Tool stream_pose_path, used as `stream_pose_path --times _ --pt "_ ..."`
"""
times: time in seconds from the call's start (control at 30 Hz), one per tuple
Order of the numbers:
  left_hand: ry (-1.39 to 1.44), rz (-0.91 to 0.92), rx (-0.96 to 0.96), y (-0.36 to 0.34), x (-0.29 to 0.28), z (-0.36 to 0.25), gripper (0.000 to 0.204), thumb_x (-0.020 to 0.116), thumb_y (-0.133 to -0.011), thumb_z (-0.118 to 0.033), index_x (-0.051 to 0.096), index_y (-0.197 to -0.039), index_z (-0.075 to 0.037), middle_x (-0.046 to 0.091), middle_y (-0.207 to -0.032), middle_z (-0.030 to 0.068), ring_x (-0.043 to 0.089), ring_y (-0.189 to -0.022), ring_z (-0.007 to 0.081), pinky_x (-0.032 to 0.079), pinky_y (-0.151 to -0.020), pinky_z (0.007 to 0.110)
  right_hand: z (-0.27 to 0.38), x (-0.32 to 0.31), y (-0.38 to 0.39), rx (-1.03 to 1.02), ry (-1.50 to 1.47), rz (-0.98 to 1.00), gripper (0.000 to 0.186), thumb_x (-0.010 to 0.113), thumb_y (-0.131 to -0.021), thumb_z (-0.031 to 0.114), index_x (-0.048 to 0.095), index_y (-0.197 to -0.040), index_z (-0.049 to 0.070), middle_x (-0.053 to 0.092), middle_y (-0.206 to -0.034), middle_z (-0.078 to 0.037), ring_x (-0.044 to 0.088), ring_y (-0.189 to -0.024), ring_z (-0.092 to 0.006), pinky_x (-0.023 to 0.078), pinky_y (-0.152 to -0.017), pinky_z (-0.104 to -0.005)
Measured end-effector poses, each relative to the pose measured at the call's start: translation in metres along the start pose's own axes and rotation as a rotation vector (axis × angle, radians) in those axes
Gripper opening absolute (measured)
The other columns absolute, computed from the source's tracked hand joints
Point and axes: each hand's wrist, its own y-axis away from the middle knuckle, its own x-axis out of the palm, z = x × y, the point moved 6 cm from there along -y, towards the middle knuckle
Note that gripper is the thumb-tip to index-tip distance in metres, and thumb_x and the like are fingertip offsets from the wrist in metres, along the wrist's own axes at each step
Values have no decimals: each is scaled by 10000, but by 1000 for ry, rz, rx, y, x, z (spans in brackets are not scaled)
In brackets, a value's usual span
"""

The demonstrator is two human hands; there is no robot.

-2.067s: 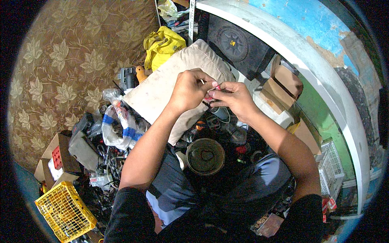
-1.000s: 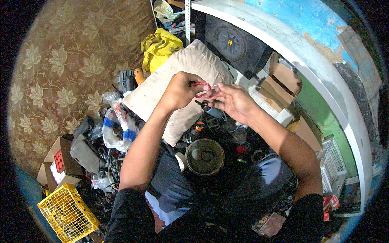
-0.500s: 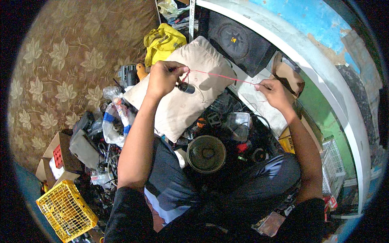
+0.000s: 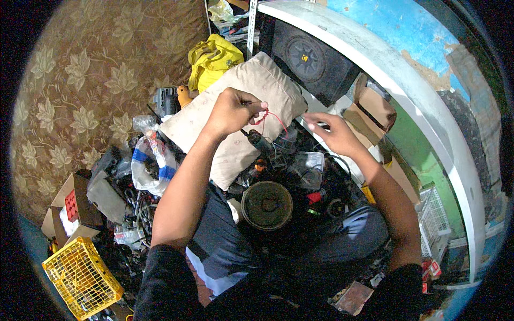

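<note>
Above the beige cushion (image 4: 235, 155), my left hand (image 4: 234, 111) pinches a thin red strand (image 4: 277, 119), wire or string, with thumb and forefinger. Part of the strand is looped at the fingertips, and its loose end curls down to the right. Just below hangs a dark cylinder (image 4: 261, 141); how it is joined to the strand or hand is unclear. To the right, my right hand (image 4: 333, 134) is apart from the strand, fingers spread and slightly blurred, with nothing visible in them.
A round tub (image 4: 266, 222) stands between my legs among dark clutter. Beyond the cushion are a yellow cloth (image 4: 214, 61) and a black speaker box (image 4: 316, 56). Cardboard boxes (image 4: 369, 115) line the right side. A yellow plastic basket (image 4: 83, 278) sits at the lower left.
The red strand was stretched taut between both hands; my right hand has let go and come left. My left hand has shifted right and slightly nearer, and the strand hangs slack.
</note>
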Motion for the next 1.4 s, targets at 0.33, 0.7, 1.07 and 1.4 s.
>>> stream_pose_path --times 0.33,0.7,1.07,1.4 --pt "140 82 39 5 21 -17 175 707 -869 -150 741 -850 20 664 -651 55 580 -533 102 456 -509 261 69 15 -20 -18 -56 -33 180 646 -911 154 652 -1018 9 701 -858 -120 645 -699 -187 495 -666 -324" --pt "296 182 7 5 43 -28 158 696 -881 -116 731 -893 38 669 -670 77 601 -547 121 502 -537 267 64 3 -17 -337 157 -320 165 606 -843 23 624 -1007 14 647 -926 -190 630 -880 -402 506 -761 -434" --pt "409 186 10 8 49 -30 179 711 -884 -146 729 -865 31 678 -703 70 576 -546 96 479 -515 249 52 20 -24 -88 -235 -219 188 563 -802 -55 637 -975 -50 686 -848 -145 668 -784 -177 514 -707 -314" --pt "428 135 6 4 40 -24 183 698 -895 -147 728 -886 34 695 -725 87 582 -547 98 477 -508 242 46 37 -15 185 -1108 -49 198 586 -943 107 652 -1048 -47 684 -1014 -117 665 -960 -215 524 -907 -363"
